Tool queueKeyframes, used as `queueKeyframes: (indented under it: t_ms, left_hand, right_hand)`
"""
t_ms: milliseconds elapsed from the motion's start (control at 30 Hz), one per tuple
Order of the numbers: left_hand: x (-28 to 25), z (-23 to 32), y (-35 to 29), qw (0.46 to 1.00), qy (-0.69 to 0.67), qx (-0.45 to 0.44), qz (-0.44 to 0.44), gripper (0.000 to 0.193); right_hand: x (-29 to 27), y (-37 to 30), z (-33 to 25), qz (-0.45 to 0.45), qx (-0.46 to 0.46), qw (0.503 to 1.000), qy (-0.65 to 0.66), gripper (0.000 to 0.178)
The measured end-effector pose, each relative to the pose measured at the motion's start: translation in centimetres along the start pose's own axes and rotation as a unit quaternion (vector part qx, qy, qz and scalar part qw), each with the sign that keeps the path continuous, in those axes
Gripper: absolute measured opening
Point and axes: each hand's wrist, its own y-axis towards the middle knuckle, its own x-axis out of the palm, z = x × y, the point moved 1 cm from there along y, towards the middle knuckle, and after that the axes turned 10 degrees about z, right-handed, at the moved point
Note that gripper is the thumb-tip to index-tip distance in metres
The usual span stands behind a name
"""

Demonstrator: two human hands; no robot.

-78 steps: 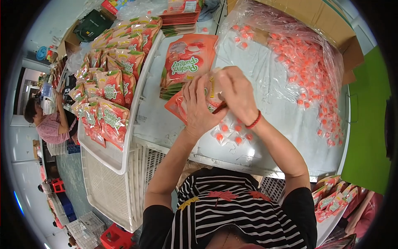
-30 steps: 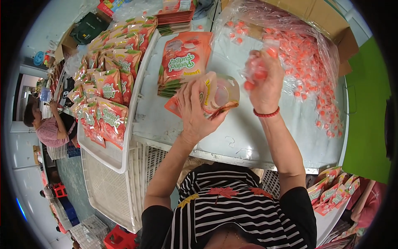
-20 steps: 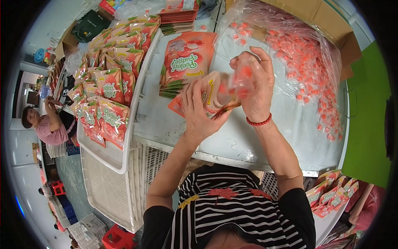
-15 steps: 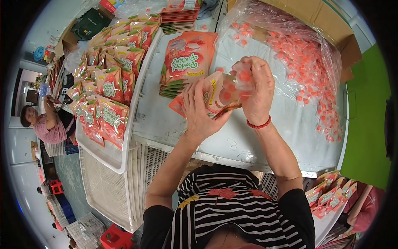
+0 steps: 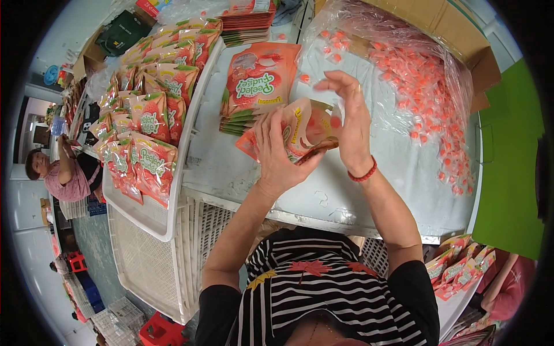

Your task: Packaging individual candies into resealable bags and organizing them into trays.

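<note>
My left hand grips a pink candy pouch, its mouth spread wide to the right. Orange-red wrapped candies show inside. Beside the mouth, my right hand has its fingers extended and holds nothing that I can see; its fingertips are smeared by motion. A red bead bracelet circles that wrist. Just behind the pouch lies a stack of flat pouches. One loose candy sits near it. A heap of wrapped candies spreads over clear plastic at the right.
A white tray of filled pouches stands left on stacked trays. A cardboard box is at the back right, a green panel at the right. More flat pouches lie at the back. Other people are at left and lower right.
My right hand has let go of the candies at the pouch mouth and opened. Its fingers have lifted and spread away. The left hand keeps its hold on the pouch.
</note>
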Motion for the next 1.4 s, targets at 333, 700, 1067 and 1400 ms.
queueKeyframes:
  t_ms: [333, 700, 1067, 1400]
  left_hand:
    - [-3.2, -1.0, 1.0, 0.995, -0.065, -0.041, 0.067, 0.09]
    - [-10.4, -3.8, -2.6, 0.953, -0.113, -0.149, 0.239, 0.048]
    - [-11.4, -4.7, -3.1, 0.953, -0.046, -0.211, 0.212, 0.085]
    - [-7.9, -1.6, -0.4, 0.994, 0.014, -0.055, 0.092, 0.09]
  right_hand:
    - [-3.9, 3.8, 3.6, 0.117, -0.088, 0.976, -0.161, 0.055]
    - [-2.0, 2.7, 13.7, 0.043, -0.138, 0.943, -0.3, 0.026]
    - [-0.2, 3.2, 14.5, -0.205, -0.239, 0.872, -0.375, 0.046]
    - [0.9, -2.7, 13.0, -0.137, -0.274, 0.824, -0.478, 0.048]
